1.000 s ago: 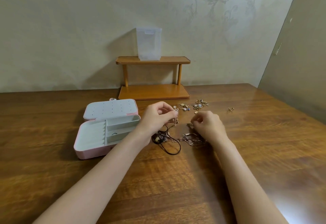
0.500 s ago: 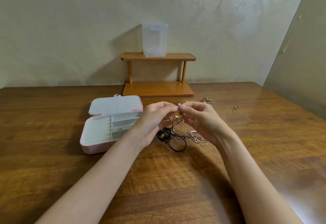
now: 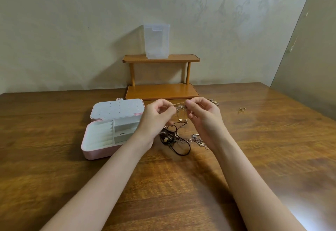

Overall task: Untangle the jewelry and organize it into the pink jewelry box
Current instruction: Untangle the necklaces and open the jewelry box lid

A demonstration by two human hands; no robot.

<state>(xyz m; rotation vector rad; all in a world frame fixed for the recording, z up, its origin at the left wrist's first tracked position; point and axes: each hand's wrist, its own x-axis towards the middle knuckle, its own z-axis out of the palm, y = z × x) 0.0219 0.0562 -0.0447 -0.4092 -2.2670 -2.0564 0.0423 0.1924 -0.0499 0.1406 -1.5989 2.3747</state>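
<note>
The pink jewelry box (image 3: 98, 153) lies open on the wooden table, left of my hands, its white dotted lid (image 3: 118, 109) folded back. My left hand (image 3: 157, 117) and my right hand (image 3: 203, 116) are raised above the table, each pinching one end of a thin gold chain (image 3: 180, 110) stretched between them, with small charms hanging from it. Below the hands lies a tangle of jewelry (image 3: 170, 137) with a black cord loop, and a silver chain (image 3: 198, 140) beside it.
A two-tier wooden stand (image 3: 161, 78) is at the back against the wall, with a translucent plastic container (image 3: 156, 41) on top. Small loose gold pieces (image 3: 214, 102) lie behind my right hand, and another one (image 3: 242, 109) further right.
My right hand has risen from the table to meet the left. Both hands lifted a thin chain out of the tangle and now hold it stretched between them.
</note>
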